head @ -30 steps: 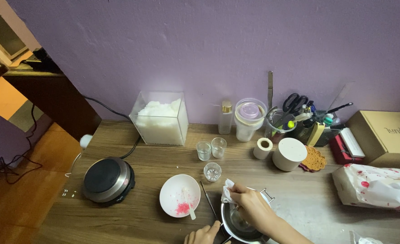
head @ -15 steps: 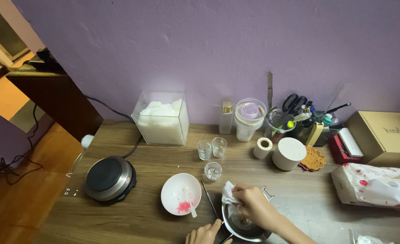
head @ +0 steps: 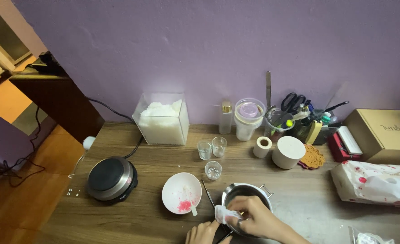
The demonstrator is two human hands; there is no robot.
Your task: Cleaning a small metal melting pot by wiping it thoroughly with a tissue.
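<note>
My right hand (head: pixel 253 218) grips a crumpled white tissue (head: pixel 223 214) against the near rim of a small steel pot (head: pixel 247 193) at the bottom middle of the wooden table (head: pixel 145 158). My left hand (head: pixel 204 234) rests at the frame's bottom edge beside the pot's handle; whether it holds the handle is hidden. Left of the pot lies a thin metal tool (head: pixel 207 193). A white bowl (head: pixel 181 193) with pink powder and a small white spoon sits further left.
A round electric hotplate (head: pixel 111 178) sits at the left, a clear box of white flakes (head: pixel 162 119) behind it. Three small glasses (head: pixel 212 170), a white cylinder (head: pixel 288 152), a tool-filled jar (head: pixel 279 122), a cardboard box (head: pixel 383 134) and a patterned bag (head: pixel 375 183) stand around.
My right hand has pulled the tissue from the pot's far inside toward me, to its near left rim. The inside of the pot now shows.
</note>
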